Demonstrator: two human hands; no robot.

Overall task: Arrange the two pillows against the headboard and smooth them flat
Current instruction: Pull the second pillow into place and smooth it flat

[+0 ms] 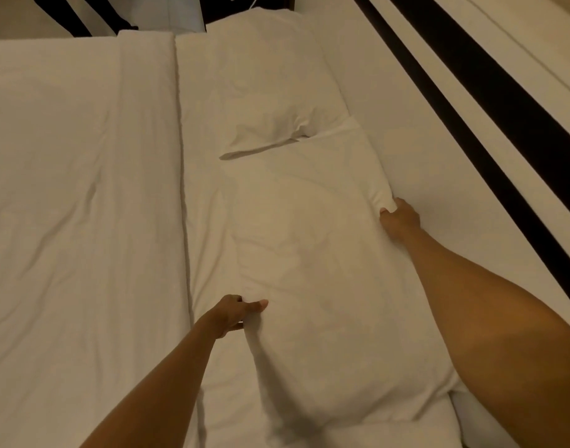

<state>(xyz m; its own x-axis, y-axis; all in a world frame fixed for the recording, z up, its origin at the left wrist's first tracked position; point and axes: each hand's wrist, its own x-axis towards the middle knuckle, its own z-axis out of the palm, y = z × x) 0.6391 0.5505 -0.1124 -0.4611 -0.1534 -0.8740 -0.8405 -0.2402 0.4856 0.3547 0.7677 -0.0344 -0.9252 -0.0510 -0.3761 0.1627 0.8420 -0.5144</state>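
Two white pillows lie end to end along the right side of the bed. The near pillow (309,253) is wrinkled and puffed, beside the white padded headboard (422,140). My left hand (236,313) pinches the fabric of its left edge. My right hand (398,219) grips its right edge where it meets the headboard. The far pillow (264,92) lies beyond it, creased, its near corner overlapping the near pillow's top end.
A white duvet (76,205) covers the bed to the left, with a folded edge running beside the pillows. A dark strip (490,130) runs along the headboard at the right. A white cable and dark furniture (244,4) show past the bed's far end.
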